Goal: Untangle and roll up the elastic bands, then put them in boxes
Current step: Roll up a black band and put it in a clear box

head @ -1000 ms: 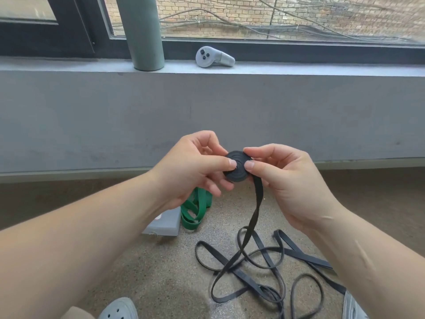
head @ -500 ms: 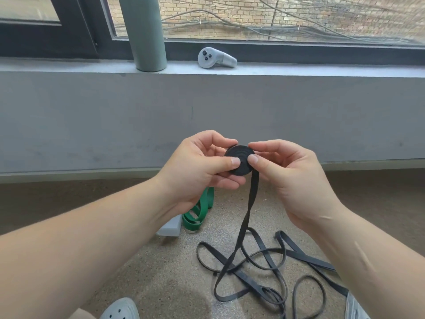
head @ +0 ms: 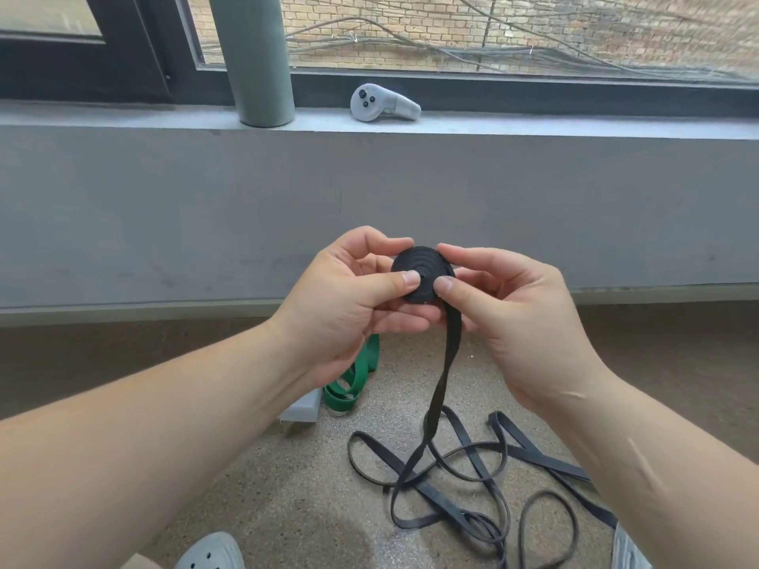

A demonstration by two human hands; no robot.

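Both hands hold the black band's rolled coil (head: 423,275) in mid-air — left hand (head: 349,305) and right hand (head: 509,318) fingers clamped on it. Its loose tail (head: 445,375) hangs to a tangle (head: 464,482) on the floor (head: 295,498), near a green band (head: 349,384).

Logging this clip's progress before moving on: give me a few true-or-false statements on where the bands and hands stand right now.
1. The left hand and right hand both pinch the rolled black coil. True.
2. The black band is fully rolled up. False: a long stretch hangs from the coil to loose loops on the floor.
3. The green band lies on the floor beside a grey box. True.
4. The controller sits left of the bottle on the windowsill. False: it sits right of the bottle.
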